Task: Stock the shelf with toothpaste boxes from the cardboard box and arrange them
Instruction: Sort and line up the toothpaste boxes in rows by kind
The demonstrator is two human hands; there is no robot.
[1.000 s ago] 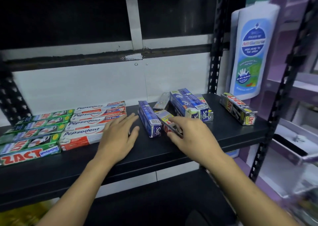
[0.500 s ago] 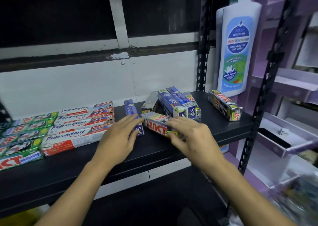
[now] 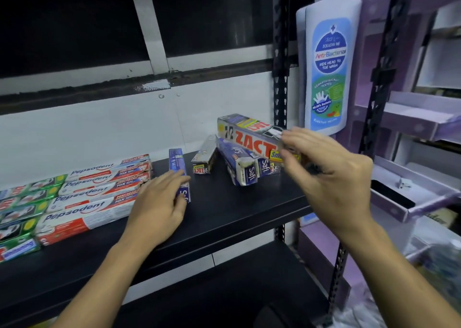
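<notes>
My right hand (image 3: 334,178), right of centre in the frame, pinches one end of a long ZACT box (image 3: 249,138) between fingers and thumb and holds it in the air above the shelf (image 3: 237,208). The box tilts, its far end pointing up and to the left. It is grey and white with "ZACT" in big red letters and a yellow patch near my fingers that I cannot read through the blur.

My left hand (image 3: 159,208), lower centre, rests with its fingers stretched out on a narrow blue box (image 3: 177,164) lying flat on the black shelf. "Safi" shows in white on its near end.

Under the lifted box, a loose heap of blue Safi boxes (image 3: 239,163) lies on the shelf, one with a torn end flap. Just left of the heap lies a small grey box (image 3: 204,158) with "ZACT" on its end.

At the left, red and white Pepsodent boxes (image 3: 99,193) lie side by side in a neat row, "10X" printed on them. Green boxes (image 3: 22,208) follow at the far left edge.

At the upper right stands a bottle-shaped display (image 3: 326,63) reading "Follow Me Anti-Bacterial Kids Head to Toe Wash".
</notes>
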